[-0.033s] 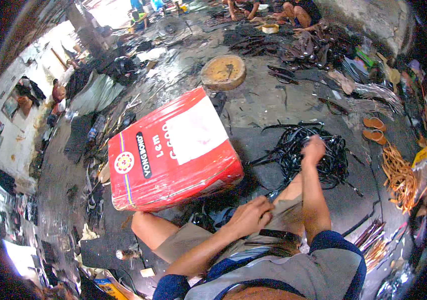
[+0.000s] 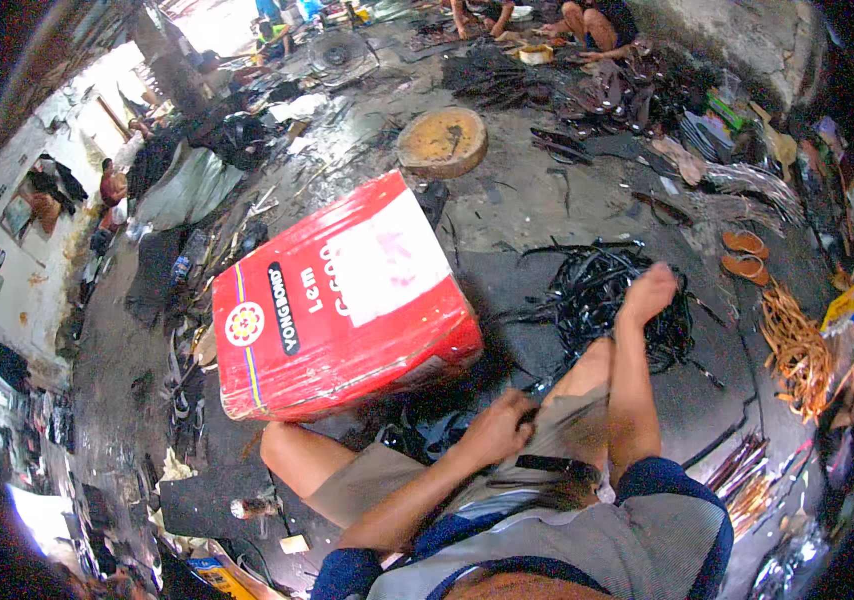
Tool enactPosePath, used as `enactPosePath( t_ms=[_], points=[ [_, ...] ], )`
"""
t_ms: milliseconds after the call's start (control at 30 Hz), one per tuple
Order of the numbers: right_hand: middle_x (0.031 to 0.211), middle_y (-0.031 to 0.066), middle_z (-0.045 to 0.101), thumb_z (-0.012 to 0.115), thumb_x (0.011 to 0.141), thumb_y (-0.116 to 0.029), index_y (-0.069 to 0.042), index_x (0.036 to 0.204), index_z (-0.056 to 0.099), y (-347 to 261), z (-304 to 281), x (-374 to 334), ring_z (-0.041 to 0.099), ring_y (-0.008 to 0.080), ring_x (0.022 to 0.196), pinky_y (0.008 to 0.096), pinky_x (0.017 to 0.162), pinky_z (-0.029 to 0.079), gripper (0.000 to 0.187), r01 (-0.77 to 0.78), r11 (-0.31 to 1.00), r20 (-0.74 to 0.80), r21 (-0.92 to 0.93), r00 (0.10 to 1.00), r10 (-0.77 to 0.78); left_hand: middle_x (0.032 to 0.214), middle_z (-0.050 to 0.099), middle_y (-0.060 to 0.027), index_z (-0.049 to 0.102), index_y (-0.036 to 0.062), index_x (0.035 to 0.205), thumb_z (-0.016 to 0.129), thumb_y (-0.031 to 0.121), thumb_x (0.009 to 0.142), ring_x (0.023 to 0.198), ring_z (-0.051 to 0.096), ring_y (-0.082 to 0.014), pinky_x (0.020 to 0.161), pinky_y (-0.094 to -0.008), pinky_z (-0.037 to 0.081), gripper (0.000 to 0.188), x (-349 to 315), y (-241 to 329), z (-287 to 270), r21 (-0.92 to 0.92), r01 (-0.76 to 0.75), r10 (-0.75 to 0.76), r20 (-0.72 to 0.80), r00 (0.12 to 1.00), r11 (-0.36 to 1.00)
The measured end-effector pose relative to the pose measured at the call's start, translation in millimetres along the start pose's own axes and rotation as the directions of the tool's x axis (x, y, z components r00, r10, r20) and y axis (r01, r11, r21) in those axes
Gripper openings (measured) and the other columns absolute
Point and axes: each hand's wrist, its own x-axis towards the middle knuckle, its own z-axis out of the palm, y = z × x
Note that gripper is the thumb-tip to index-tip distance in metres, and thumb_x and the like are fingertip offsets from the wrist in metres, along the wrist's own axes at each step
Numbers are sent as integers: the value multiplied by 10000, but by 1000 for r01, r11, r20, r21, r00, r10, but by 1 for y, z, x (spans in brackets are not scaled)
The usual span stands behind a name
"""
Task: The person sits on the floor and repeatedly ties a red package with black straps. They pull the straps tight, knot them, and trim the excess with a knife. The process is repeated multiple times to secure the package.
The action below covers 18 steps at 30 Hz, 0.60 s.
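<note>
Over the right side of a tangled heap of glossy black strips [image 2: 587, 300] is my right hand [image 2: 652, 292]. Its fingers are curled in, and anything they grip is hidden. Above my lap is my left hand [image 2: 500, 428], closed; what it holds, if anything, I cannot make out. A dark flat strip [image 2: 557, 465] lies across my shorts, just below the left hand. In front of my left knee stands a big red carton [image 2: 297, 365] with a white patch on top. More black pieces [image 2: 427, 435] lie between my legs, beneath the carton's near edge.
A round wooden block [image 2: 442, 143] lies beyond the carton. To the right are orange sandals [image 2: 745, 257], a bundle of tan strips [image 2: 795, 350] and thin dark strips [image 2: 742, 480]. A jar [image 2: 252, 508] lies at the left. Other people work at the far side.
My right hand has moved right and slightly up over the black strips. My left hand has shifted slightly left. The whole view has moved a little.
</note>
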Motion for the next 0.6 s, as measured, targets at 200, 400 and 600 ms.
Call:
enactPosePath(
  t_ms=[200,400,600],
  points=[
    [837,27,606,585,1015,-128,-64,1017,582,-114,-108,28,571,90,708,241,615,484,64,109,897,29,429,991,-134,1440,443,-347,327,9,1520,692,447,901,1344,461,-481,1066,-524,460,840,8,-153,157,353,537,-531,-123,839,766],
    [811,-35,650,681,955,-96,-75,963,659,-79,-147,-94,600,58,706,238,614,484,31,-83,996,867,27,498,18,1151,702,-245,574,-15,1282,720,318,868,1037,695,-415,965,-480,549,550,17,-163,137,425,257,-404,302,864,868],
    [877,15,685,671,948,-62,-21,1066,692,-146,-186,-153,651,101,815,264,739,520,126,-263,963,997,56,74,-37,877,713,-206,732,106,950,670,293,907,891,701,-399,767,-496,532,201,-28,-3,24,-153,59,-49,67,997,986]
  ],
)
